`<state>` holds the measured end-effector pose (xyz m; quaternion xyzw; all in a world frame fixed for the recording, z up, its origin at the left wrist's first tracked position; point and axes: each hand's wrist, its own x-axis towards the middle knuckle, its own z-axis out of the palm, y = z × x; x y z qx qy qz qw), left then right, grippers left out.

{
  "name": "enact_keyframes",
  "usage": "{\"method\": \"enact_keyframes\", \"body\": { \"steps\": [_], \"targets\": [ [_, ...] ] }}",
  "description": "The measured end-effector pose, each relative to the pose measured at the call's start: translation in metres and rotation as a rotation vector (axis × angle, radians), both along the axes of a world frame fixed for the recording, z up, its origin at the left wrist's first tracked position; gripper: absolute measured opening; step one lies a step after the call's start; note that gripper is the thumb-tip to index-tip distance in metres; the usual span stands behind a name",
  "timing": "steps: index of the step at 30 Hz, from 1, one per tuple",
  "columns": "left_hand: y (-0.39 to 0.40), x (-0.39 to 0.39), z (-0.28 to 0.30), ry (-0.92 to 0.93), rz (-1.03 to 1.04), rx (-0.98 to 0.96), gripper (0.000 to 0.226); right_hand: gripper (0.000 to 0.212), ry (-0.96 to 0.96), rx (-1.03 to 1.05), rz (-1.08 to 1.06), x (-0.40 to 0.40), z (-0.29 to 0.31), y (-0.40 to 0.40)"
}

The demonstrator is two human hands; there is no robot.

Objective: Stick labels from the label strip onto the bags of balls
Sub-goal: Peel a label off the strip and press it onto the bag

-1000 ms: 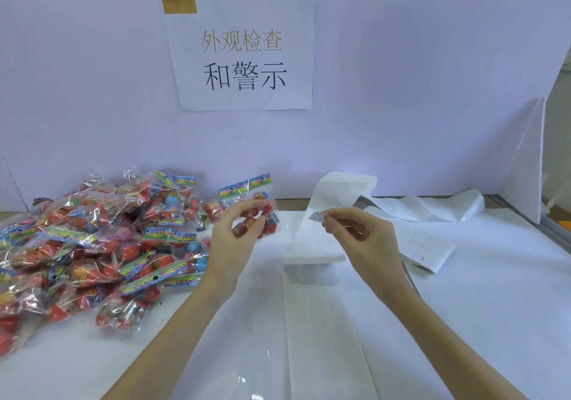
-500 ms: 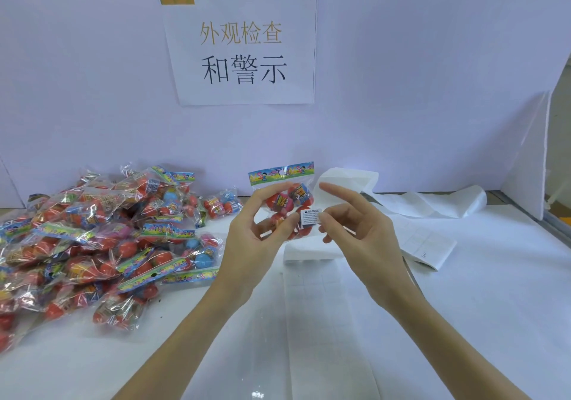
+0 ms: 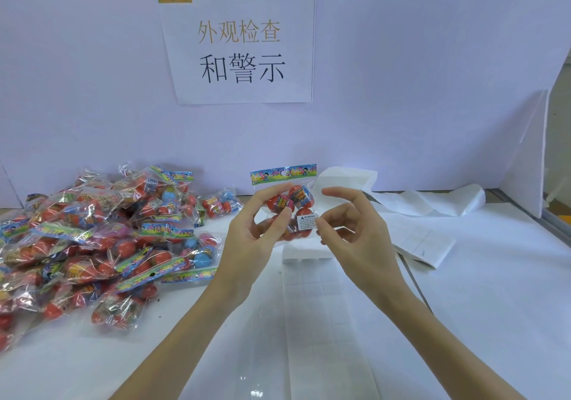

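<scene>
Holding one bag of balls (image 3: 289, 202) upright above the tabletop (image 3: 494, 307) with left hand (image 3: 247, 239), thumb and fingers curled round it. With right hand (image 3: 355, 232) loosely spread, touching by thumb tip the white warning label (image 3: 307, 222) low on the bag's front. Below, flat on tabletop, the label strip (image 3: 321, 322).

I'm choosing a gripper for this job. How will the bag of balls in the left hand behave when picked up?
Probably floppy: the bag of balls is thin clear film, which the left hand pinches around its contents. Likely slippery, since the film looks glossy. The balls inside are round and may shift under the label when pressed.
</scene>
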<state>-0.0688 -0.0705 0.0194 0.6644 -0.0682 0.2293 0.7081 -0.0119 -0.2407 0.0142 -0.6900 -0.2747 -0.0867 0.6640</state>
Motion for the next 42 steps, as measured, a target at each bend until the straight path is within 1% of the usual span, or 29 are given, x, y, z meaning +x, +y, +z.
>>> {"method": "enact_keyframes", "body": {
  "steps": [5, 7, 10, 12, 14, 15, 17, 19, 22, 25, 27, 30, 31, 35, 37, 40, 42],
  "targets": [
    [-0.001, 0.001, -0.001, 0.0, 0.032, 0.033, 0.047, 0.04, 0.01, -0.009, 0.006, 0.001, 0.0, 0.001],
    [0.0, 0.002, -0.002, -0.003, 0.045, 0.042, 0.049, 0.039, 0.015, -0.019, 0.009, -0.001, 0.0, 0.001],
    [0.001, 0.003, -0.003, 0.002, 0.065, 0.038, 0.05, 0.037, -0.008, -0.036, -0.094, -0.002, -0.001, 0.002],
    [0.002, 0.003, -0.003, 0.0, 0.081, 0.029, 0.054, 0.031, 0.031, -0.04, -0.161, -0.001, 0.0, 0.001],
    [0.002, 0.003, -0.003, -0.006, 0.06, 0.004, 0.067, 0.024, 0.171, -0.016, -0.067, -0.001, 0.004, 0.001],
    [0.001, 0.003, -0.002, -0.009, 0.044, -0.005, 0.075, 0.024, 0.219, -0.031, -0.002, -0.001, 0.004, 0.001],
    [-0.001, 0.003, -0.002, -0.014, 0.018, -0.015, 0.091, 0.025, 0.254, -0.076, 0.088, -0.003, 0.004, 0.002],
    [-0.001, 0.003, -0.002, -0.018, -0.028, -0.071, 0.095, 0.027, 0.304, -0.021, 0.137, -0.004, 0.005, 0.002],
    [0.002, 0.004, -0.003, 0.003, -0.12, -0.203, 0.093, 0.036, 0.428, 0.1, 0.228, -0.002, 0.009, -0.002],
    [0.002, 0.005, -0.004, 0.042, -0.166, -0.312, 0.091, 0.022, 0.529, 0.207, 0.358, -0.002, 0.011, -0.005],
    [0.002, 0.005, -0.003, 0.043, -0.166, -0.346, 0.081, 0.018, 0.542, 0.23, 0.381, -0.003, 0.012, -0.004],
    [0.006, 0.005, -0.001, 0.059, -0.116, -0.295, 0.051, 0.023, 0.448, 0.166, 0.307, -0.005, 0.013, -0.003],
    [0.006, 0.005, -0.001, 0.071, -0.103, -0.282, 0.047, 0.022, 0.405, 0.145, 0.274, -0.005, 0.013, -0.002],
    [0.007, 0.005, -0.003, 0.134, -0.067, -0.199, 0.044, 0.022, 0.267, 0.047, 0.116, -0.005, 0.005, 0.001],
    [0.007, 0.005, -0.003, 0.148, -0.035, -0.145, 0.041, 0.024, 0.279, 0.022, 0.099, -0.004, 0.002, 0.001],
    [0.007, 0.004, -0.002, 0.14, 0.003, -0.071, 0.043, 0.02, 0.372, 0.026, 0.176, -0.004, 0.004, 0.001],
    [0.006, 0.002, 0.0, 0.153, -0.014, -0.036, 0.047, 0.025, 0.382, -0.035, 0.19, -0.004, 0.003, 0.002]
  ]
}}
